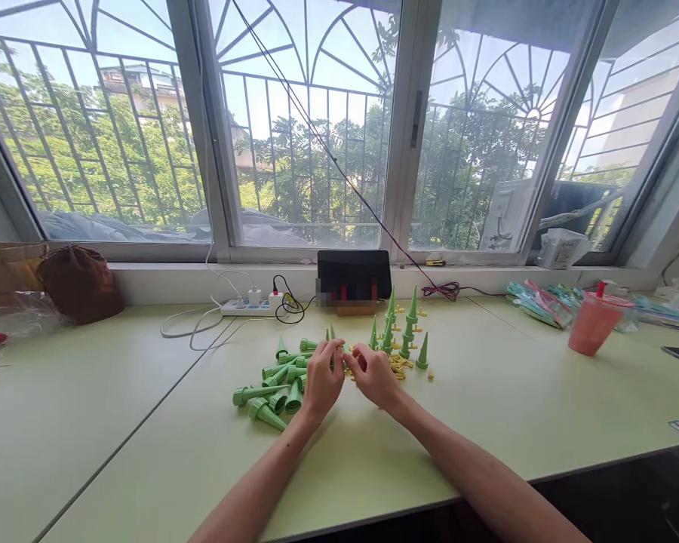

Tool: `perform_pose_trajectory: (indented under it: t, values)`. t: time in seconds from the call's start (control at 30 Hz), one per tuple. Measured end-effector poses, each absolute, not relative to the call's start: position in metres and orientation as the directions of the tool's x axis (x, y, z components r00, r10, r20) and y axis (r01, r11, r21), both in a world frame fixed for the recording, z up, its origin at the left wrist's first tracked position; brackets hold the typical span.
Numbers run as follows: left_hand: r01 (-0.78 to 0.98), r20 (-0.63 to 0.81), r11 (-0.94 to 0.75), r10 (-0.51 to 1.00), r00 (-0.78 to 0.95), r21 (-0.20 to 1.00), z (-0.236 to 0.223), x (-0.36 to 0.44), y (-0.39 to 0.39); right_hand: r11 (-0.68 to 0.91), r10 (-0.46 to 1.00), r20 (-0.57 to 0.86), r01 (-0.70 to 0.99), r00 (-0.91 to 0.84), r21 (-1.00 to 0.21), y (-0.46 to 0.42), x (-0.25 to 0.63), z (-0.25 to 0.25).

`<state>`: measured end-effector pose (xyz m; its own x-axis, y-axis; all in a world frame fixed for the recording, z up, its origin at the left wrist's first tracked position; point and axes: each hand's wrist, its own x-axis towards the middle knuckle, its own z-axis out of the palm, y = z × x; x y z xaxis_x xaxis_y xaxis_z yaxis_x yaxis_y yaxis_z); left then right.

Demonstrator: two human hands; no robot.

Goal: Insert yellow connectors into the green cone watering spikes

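Note:
My left hand (324, 377) is closed, its fingers around a green plastic cone-shaped spike (345, 348) that is mostly hidden. Close against it, my right hand (375, 375) pinches with thumb and fingers; what lies in that pinch is too small and covered to make out. To the left of my hands lies a heap of loose green spikes (265, 411) with ribbed caps. Small yellow plastic valves (399, 366) are piled just beyond my right hand. Behind them stand several upright green spikes (406, 339), some stacked, with yellow valves sticking out of their sides.
A black tablet (354, 274) leans on a stand near the window. A white power strip (243, 307) with cables lies to its left. On the right stand a red cup (594, 326) with a straw and some plastic packets (537, 305). A brown bag (79, 285) sits far left.

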<state>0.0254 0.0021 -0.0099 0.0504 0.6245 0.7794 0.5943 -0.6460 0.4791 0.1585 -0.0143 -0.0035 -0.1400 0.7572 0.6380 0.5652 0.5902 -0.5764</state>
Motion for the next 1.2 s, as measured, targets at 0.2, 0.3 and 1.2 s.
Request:
perform_pose_trajectory:
  t: [0.2, 0.3, 1.2]
  values:
    - [0.602, 0.773, -0.627, 0.633, 0.026, 0.494, -0.0102, 0.0253, 0.0028, 0.611, 0.758, 0.632, 0.518, -0.162, -0.599, -0.0178, 0.1577, -0.001]
    - [0.6, 0.768, -0.628, 0.639, 0.034, 0.496, -0.0102, 0.0254, 0.0025, 0.623, 0.754, 0.632, 0.501, -0.18, -0.601, -0.0172, 0.1574, -0.0022]
    - [0.599, 0.746, -0.613, 0.665, 0.039, 0.515, -0.0097, 0.0254, 0.0017, 0.604, 0.776, 0.607, 0.482, -0.172, -0.635, -0.0176, 0.1573, -0.0029]
